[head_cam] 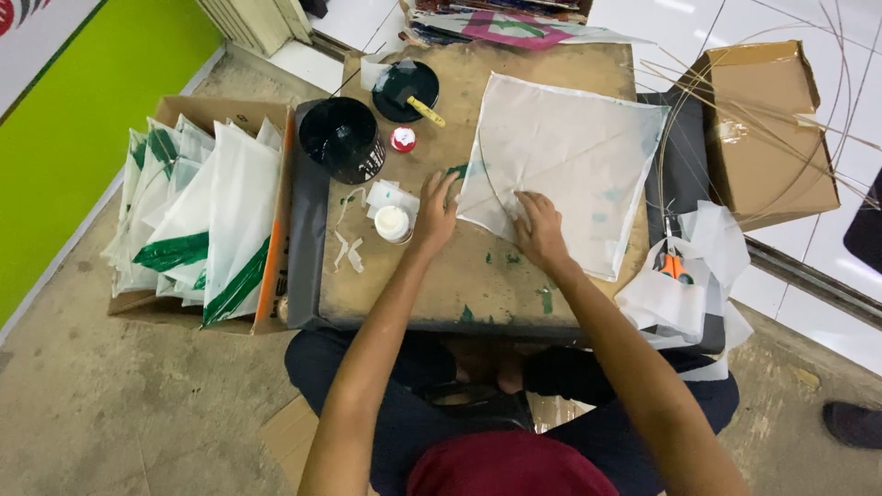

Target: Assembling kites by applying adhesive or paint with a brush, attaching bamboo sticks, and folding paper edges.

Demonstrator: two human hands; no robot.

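Note:
A white square paper kite [570, 156] with thin crossed sticks lies flat on a low wooden board [432, 285]. My left hand [436, 209] rests with spread fingers at the kite's left corner, touching the paper edge. My right hand [537, 230] presses flat on the kite's lower left edge. Neither hand holds anything. Just left of my left hand stand a small white jar [392, 223] and some white paper scraps [349, 250].
A black pot [342, 138], a black lid with a brush [406, 89] and a small red-capped jar [402, 139] sit at the board's back. A cardboard box of white-and-green kites [197, 220] is left. Orange scissors [673, 264], paper pieces, a cardboard box [767, 129] and thin sticks lie right.

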